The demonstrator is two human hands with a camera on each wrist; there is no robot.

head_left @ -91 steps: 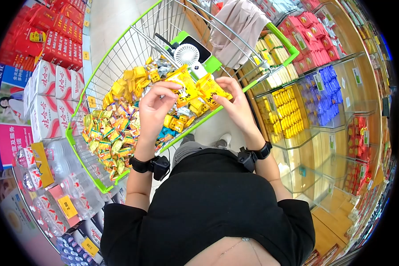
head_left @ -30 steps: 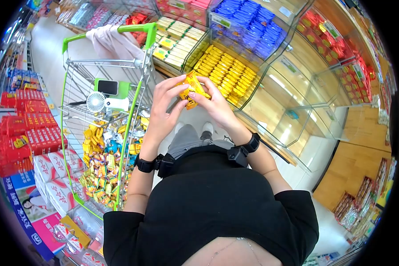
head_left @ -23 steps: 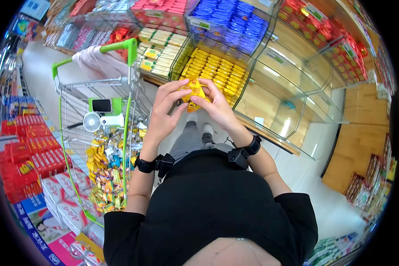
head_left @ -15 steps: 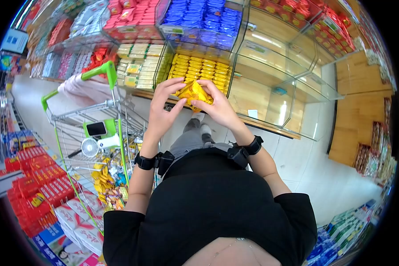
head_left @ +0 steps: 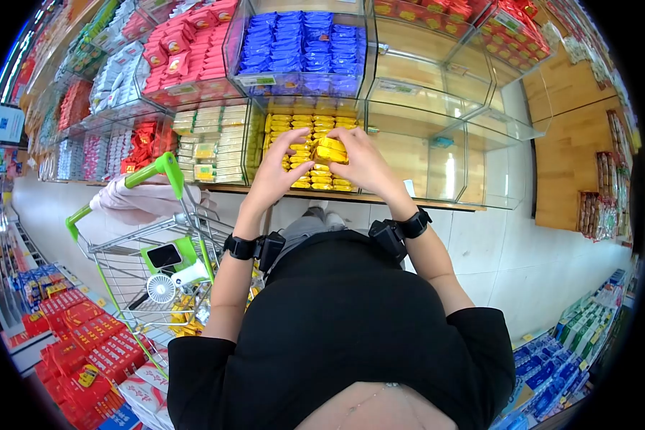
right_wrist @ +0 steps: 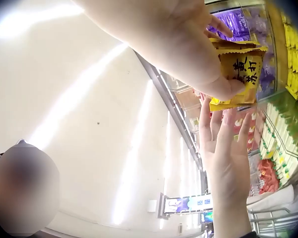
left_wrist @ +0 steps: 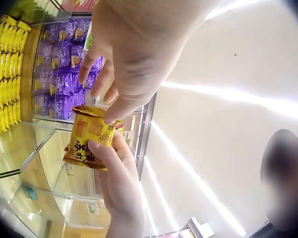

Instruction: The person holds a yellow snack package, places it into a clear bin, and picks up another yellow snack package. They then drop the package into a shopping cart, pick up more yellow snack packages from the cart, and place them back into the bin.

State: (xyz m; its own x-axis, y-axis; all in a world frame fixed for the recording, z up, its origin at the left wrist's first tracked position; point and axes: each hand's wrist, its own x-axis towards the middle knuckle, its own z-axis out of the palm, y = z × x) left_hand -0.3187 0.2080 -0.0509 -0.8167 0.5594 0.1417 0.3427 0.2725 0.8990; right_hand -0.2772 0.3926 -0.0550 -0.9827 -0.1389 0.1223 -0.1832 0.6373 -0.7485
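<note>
Between thumb and fingers my right hand point(head_left: 369, 166) holds yellow soda cracker packets point(head_left: 331, 150). In the right wrist view, two packets point(right_wrist: 241, 67) appear stacked together, the right thumb across the front one. My left hand point(head_left: 271, 173) has its fingers spread, just left of the packets in the head view. From the left wrist, the left thumb overlaps the packet's upper edge, while its other fingers extend away from it. Both hands hover in front of a shelf bin filled with rows of yellow packets point(head_left: 279, 122).
Blue-purple packets point(head_left: 301, 46) fill the bin above, with pink packets point(head_left: 190, 50) and cream ones point(head_left: 222, 136) to its left. Glass-fronted bins point(head_left: 416, 150) continue rightward. A shopping cart point(head_left: 115, 251) stands at my left, carrying a small white fan point(head_left: 160, 288) and a draped cloth point(head_left: 136, 204).
The view has turned from the cart to the shelf, and the cart now lies lower left. Earlier each hand held a packet; now the right holds them and the left has spread away.
</note>
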